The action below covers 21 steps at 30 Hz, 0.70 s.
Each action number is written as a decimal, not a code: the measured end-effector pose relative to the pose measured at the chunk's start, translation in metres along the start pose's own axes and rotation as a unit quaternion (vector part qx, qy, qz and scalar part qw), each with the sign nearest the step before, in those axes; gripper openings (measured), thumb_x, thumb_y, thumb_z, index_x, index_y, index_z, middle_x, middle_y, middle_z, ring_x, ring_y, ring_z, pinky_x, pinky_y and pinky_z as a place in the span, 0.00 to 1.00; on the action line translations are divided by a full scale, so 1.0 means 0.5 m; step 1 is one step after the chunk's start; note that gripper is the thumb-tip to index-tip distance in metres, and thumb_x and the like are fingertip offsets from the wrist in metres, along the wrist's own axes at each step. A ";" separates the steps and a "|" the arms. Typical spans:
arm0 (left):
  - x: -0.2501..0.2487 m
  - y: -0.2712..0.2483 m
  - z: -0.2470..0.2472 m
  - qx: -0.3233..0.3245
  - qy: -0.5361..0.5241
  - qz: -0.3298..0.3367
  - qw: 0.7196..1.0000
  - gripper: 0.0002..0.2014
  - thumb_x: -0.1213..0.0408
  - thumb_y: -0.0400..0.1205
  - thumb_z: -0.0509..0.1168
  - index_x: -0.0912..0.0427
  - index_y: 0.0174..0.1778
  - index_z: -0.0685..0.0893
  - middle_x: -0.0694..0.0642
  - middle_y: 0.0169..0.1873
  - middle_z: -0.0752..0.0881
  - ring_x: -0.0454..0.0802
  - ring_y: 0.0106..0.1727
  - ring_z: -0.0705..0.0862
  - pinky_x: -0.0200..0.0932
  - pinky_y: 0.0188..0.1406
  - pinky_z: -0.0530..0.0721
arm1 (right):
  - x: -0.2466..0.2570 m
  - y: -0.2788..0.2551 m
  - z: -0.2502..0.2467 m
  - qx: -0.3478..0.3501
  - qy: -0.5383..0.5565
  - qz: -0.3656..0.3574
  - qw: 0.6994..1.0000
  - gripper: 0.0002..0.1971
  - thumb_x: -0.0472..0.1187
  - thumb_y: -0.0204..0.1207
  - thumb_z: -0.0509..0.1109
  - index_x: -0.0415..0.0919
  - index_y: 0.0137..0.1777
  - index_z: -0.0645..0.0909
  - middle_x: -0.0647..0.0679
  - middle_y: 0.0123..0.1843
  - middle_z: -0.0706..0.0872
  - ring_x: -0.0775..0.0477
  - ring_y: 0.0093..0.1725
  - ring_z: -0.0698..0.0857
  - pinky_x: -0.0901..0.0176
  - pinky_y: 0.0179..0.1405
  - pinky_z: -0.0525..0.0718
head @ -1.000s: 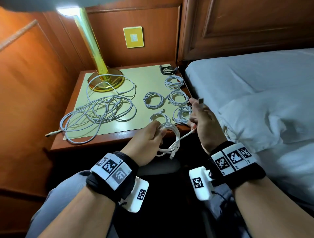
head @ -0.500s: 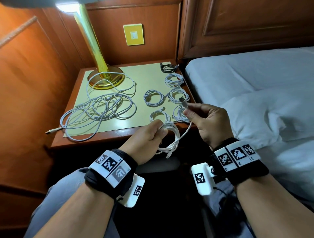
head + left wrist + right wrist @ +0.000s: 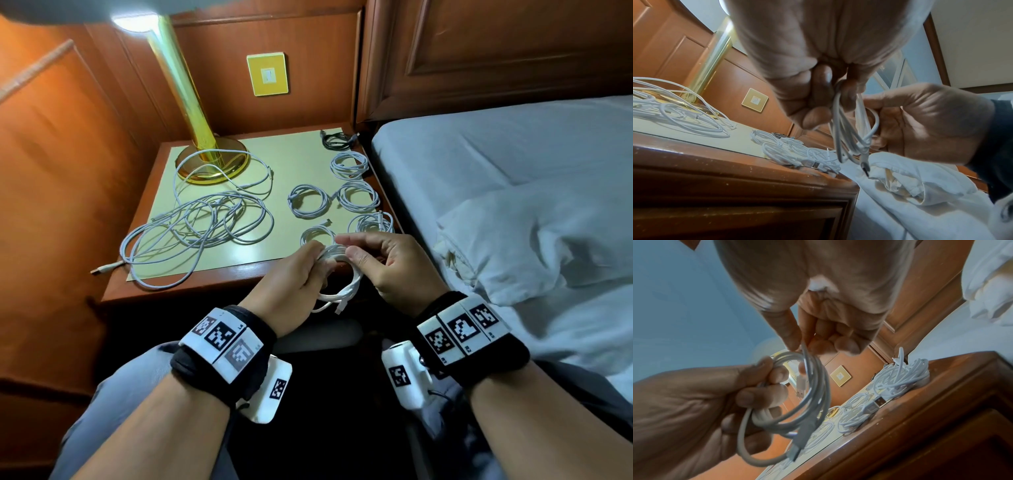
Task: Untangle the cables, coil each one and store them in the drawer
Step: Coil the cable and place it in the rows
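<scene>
My left hand (image 3: 301, 270) grips a coiled white cable (image 3: 342, 291) in front of the nightstand's near edge, its loops hanging below the fingers (image 3: 818, 116). My right hand (image 3: 376, 260) pinches the same cable (image 3: 807, 386) at the top of the coil between thumb and forefinger. A loose tangle of white cables (image 3: 202, 226) lies on the left of the nightstand top (image 3: 274, 161). Several small white coils (image 3: 356, 195) lie on its right side, and a dark coil (image 3: 337, 140) sits at the back right. No drawer front shows clearly.
A brass lamp (image 3: 209, 154) stands at the back left of the nightstand, with one cable looped round its base. A bed with white sheets (image 3: 513, 205) is close on the right. Wood panelling runs along the left and back. My knees are below the hands.
My right hand has brought the cable's free end down from beside the coil to the top of the coil held by my left hand. The left hand has stayed nearly still.
</scene>
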<state>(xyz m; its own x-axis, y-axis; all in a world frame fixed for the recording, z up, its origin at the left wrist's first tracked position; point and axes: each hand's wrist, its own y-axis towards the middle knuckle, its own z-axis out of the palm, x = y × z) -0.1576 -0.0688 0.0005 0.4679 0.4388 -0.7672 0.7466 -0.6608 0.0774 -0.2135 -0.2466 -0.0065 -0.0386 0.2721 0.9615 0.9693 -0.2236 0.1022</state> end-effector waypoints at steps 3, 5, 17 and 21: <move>0.001 0.002 -0.002 -0.023 0.006 0.010 1.000 0.09 0.58 0.90 0.57 0.53 0.44 0.72 0.45 0.33 0.78 0.41 0.33 0.74 0.34 0.32 0.72 | -0.009 0.001 0.001 0.033 -0.029 0.000 0.999 0.18 0.44 0.77 0.74 0.48 0.67 0.86 0.51 0.56 0.93 0.48 0.56 0.91 0.42 0.65 0.86; 0.003 0.004 -0.003 -0.038 0.007 0.016 0.999 0.08 0.58 0.90 0.58 0.53 0.45 0.72 0.47 0.34 0.80 0.43 0.33 0.75 0.34 0.32 0.72 | -0.014 0.005 0.004 0.037 -0.037 0.002 0.999 0.19 0.42 0.76 0.73 0.50 0.67 0.85 0.47 0.54 0.93 0.39 0.53 0.91 0.37 0.62 0.87; 0.008 0.012 -0.003 -0.076 0.036 -0.010 0.996 0.08 0.57 0.88 0.62 0.57 0.55 0.81 0.47 0.44 0.81 0.39 0.38 0.78 0.25 0.39 0.72 | -0.010 0.013 0.010 0.011 0.082 0.015 0.996 0.12 0.29 0.83 0.67 0.43 0.60 0.85 0.47 0.54 0.93 0.50 0.57 0.91 0.53 0.65 0.85; 0.013 0.013 -0.006 -0.039 -0.019 -0.027 0.999 0.09 0.59 0.89 0.62 0.54 0.46 0.83 0.38 0.30 0.83 0.37 0.29 0.78 0.38 0.36 0.74 | -0.012 0.016 0.013 0.017 0.153 0.044 0.987 0.14 0.26 0.84 0.64 0.42 0.61 0.85 0.41 0.55 0.92 0.45 0.56 0.91 0.50 0.64 0.85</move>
<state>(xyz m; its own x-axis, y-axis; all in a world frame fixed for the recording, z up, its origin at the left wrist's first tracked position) -0.1483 -0.0685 -0.0019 0.4087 0.4480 -0.7952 0.8056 -0.5865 0.0836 -0.2040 -0.2437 -0.0130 -0.0210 -0.0430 0.9989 0.9796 -0.2006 0.0120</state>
